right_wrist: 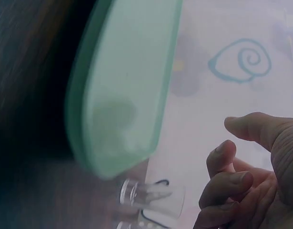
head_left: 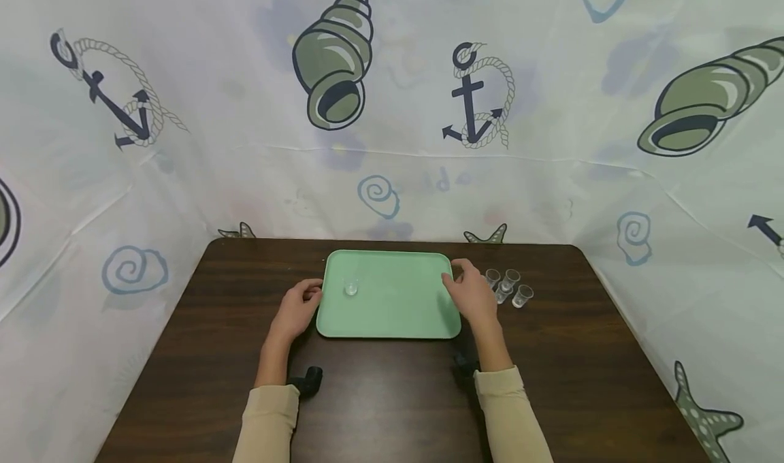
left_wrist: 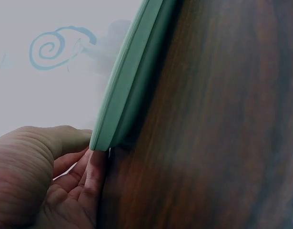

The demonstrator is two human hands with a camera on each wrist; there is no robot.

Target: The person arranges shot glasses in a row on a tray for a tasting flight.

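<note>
A mint-green tray [head_left: 398,299] lies on the dark wooden table, with one small clear cup [head_left: 350,287] near its left end. My left hand [head_left: 299,308] pinches the tray's left edge. In the left wrist view the thumb sits at the rim of the tray [left_wrist: 122,90] and the fingers are beneath it. By the tray's right edge is my right hand [head_left: 473,295], thumb and fingers apart and loosely bent. In the right wrist view this hand [right_wrist: 251,176] holds nothing, and a clear cup [right_wrist: 153,195] stands near the tray corner.
Several small clear cups [head_left: 523,296] stand together on the table [head_left: 380,402] just right of my right hand. A white cloth [head_left: 410,197] printed with shells and anchors hangs behind and along both sides. Dark wrist mounts [head_left: 308,381] stick out inward from my forearms.
</note>
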